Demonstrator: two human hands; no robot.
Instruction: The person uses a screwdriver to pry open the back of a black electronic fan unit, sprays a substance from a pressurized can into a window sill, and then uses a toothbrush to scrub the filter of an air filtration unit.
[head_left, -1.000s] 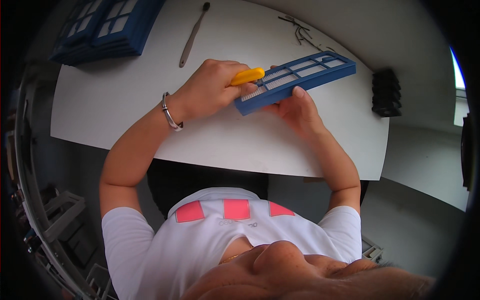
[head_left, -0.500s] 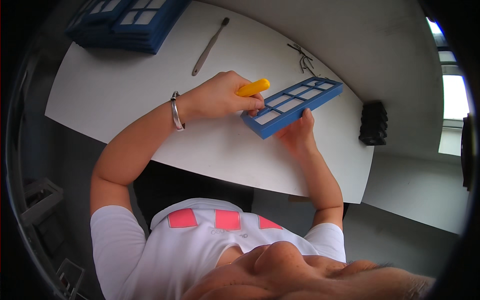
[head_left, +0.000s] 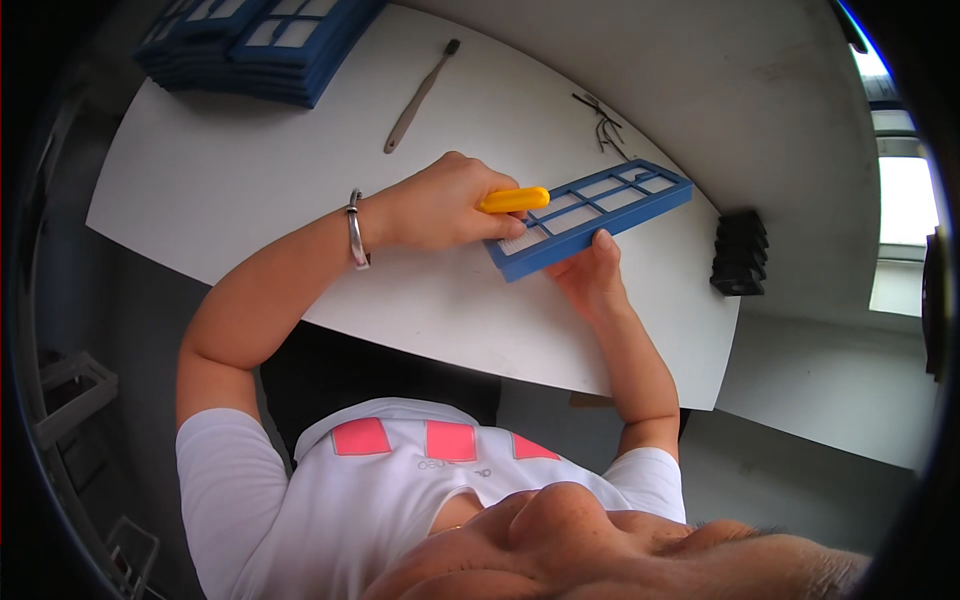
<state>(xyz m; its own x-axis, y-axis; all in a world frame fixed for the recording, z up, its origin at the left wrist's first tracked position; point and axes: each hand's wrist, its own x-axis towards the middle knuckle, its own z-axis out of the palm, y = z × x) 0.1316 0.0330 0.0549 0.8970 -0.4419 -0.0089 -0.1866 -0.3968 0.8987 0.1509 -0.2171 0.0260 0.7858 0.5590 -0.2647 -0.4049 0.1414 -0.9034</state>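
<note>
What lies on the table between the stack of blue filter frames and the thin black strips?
In the head view, a slim brush lies on the white tabletop between the blue stack and the black strips.

White short-sleeved shirt (head_left: pixel 370 490), pink patches (head_left: pixel 450 441); silver bangle (head_left: pixel 356 232).

White, flat-topped table (head_left: pixel 430 310), pale surface running out on all sides of the left-hand fingers (head_left: pixel 508 226) and right-hand fingers (head_left: pixel 600 252). Beyond and well left of the left-hand fingers: stack of blue rectangular frames with white panes (head_left: pixel 285 65), several layers deep. Nearer, ahead of those same fingers: slim grey-brown brush with dark bristled head (head_left: pixel 415 108), lying aslant, head away. Ahead of the right-hand fingers, by the far edge: thin black strips (head_left: pixel 604 128), loosely crossed. Right of them, at the table's edge: stack of black pieces (head_left: pixel 740 253), detail too dark.
</note>
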